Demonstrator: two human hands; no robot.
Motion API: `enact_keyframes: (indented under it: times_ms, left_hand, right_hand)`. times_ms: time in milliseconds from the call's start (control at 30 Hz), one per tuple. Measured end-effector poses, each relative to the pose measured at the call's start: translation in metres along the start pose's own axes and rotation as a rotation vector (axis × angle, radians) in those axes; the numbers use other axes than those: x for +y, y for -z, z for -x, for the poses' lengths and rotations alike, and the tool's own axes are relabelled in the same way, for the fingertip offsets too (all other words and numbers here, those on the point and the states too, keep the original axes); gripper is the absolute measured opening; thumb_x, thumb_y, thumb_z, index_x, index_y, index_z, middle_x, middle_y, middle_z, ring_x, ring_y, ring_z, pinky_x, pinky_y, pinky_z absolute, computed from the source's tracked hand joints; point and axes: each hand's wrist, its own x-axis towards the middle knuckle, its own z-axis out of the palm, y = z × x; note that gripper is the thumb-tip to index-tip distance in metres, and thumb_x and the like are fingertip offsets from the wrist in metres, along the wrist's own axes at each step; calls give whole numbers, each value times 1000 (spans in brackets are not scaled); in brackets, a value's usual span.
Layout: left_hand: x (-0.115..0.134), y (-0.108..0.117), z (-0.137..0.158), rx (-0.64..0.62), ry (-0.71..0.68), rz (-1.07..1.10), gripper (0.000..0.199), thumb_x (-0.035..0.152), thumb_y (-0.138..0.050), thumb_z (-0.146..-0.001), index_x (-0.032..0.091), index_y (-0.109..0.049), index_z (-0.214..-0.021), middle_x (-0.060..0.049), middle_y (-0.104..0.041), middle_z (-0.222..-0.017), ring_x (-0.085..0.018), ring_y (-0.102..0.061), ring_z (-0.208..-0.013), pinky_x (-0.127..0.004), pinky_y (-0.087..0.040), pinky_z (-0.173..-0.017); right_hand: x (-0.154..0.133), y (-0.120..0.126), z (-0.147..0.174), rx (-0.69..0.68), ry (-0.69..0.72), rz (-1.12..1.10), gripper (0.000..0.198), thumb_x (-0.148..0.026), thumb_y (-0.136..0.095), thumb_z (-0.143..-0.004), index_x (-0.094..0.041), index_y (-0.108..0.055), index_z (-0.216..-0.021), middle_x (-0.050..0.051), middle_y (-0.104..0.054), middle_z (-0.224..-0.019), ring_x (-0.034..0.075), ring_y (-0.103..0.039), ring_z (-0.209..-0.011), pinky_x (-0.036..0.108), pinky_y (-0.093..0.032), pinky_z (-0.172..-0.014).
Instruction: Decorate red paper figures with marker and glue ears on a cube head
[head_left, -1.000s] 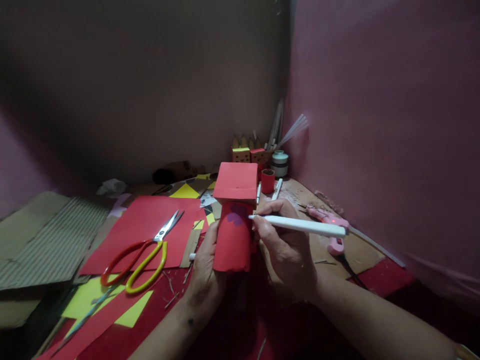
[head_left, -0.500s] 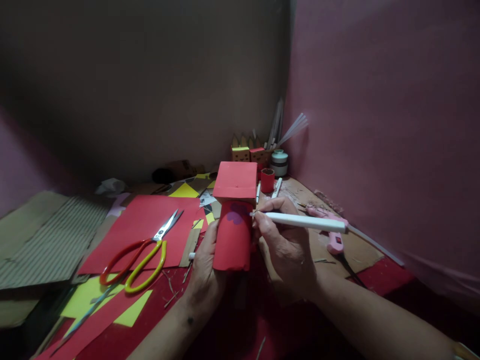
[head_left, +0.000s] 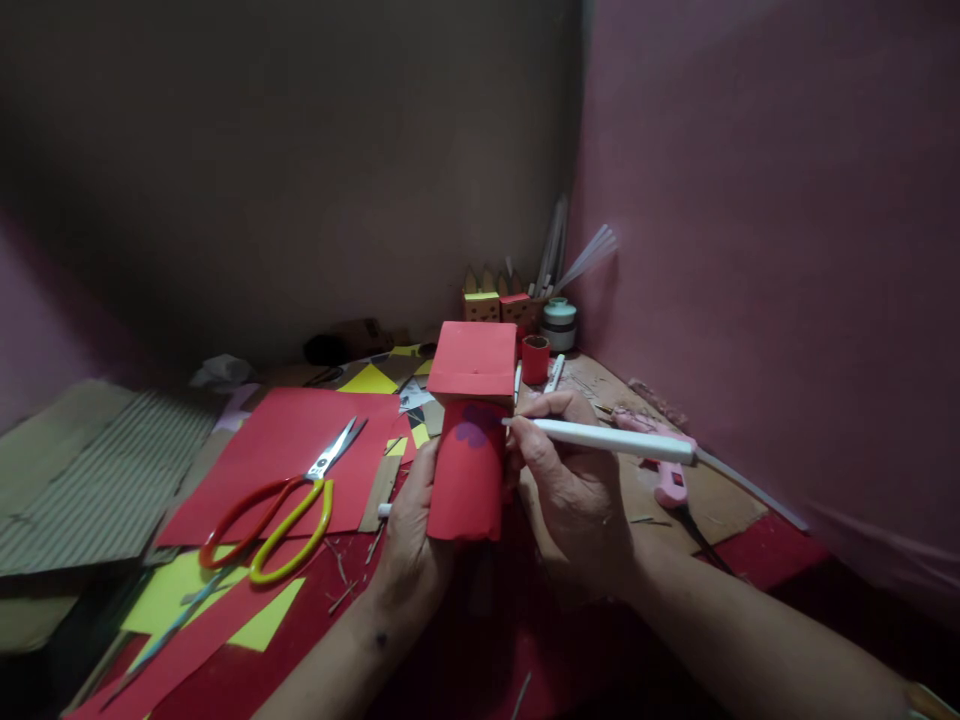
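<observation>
Nearest, on the left, yellow paper scraps [head_left: 266,615] lie by a red paper strip [head_left: 191,635]. The left hand [head_left: 411,535] is curled against the left side of a red tube [head_left: 465,495], thumb along its edge, remaining fingers hidden behind it. The tube is held up between the two hands, its square red top [head_left: 474,358] on the far end and a purple shape [head_left: 472,427] drawn just below that.

On the right, the right hand [head_left: 574,480] pinches a white pen [head_left: 615,438] close to its tip. Compared with a second ago, the pen has edged slightly farther up along the tube's right side; whether the tip touches the paper cannot be told. The left hand's hold looks unchanged.

Scissors [head_left: 319,476] lie unmoved on a red sheet [head_left: 262,450] to the left, and a pink glue gun [head_left: 670,490] rests to the right. Farther off stand a small red cylinder [head_left: 535,362], a pale jar [head_left: 559,328] and little boxes with drawn faces [head_left: 481,310].
</observation>
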Motion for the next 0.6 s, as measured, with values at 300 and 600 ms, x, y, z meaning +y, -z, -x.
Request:
enact_keyframes:
  times_ms: [300, 600]
  left_hand:
    - [2, -1, 2, -18, -30, -63, 51, 58, -72, -88, 23, -67, -125, -7, -76, -111, -23, -70, -92, -33, -60, -83]
    - [0, 1, 2, -38, -31, -57, 49, 54, -71, -89, 25, -66, -128, -7, -76, -114, -24, -71, -94, -34, -60, -84]
  right_hand:
    - [-2, 0, -1, 12, 33, 30, 6, -30, -65, -99, -28, -60, -96, -4, -56, -83, 14, -54, -72, 31, -44, -65]
    - [-1, -1, 0, 1, 26, 10, 6, -32, -64, -101, -28, -60, -98, -3, -55, -86, 14, -53, -74, 31, -45, -68]
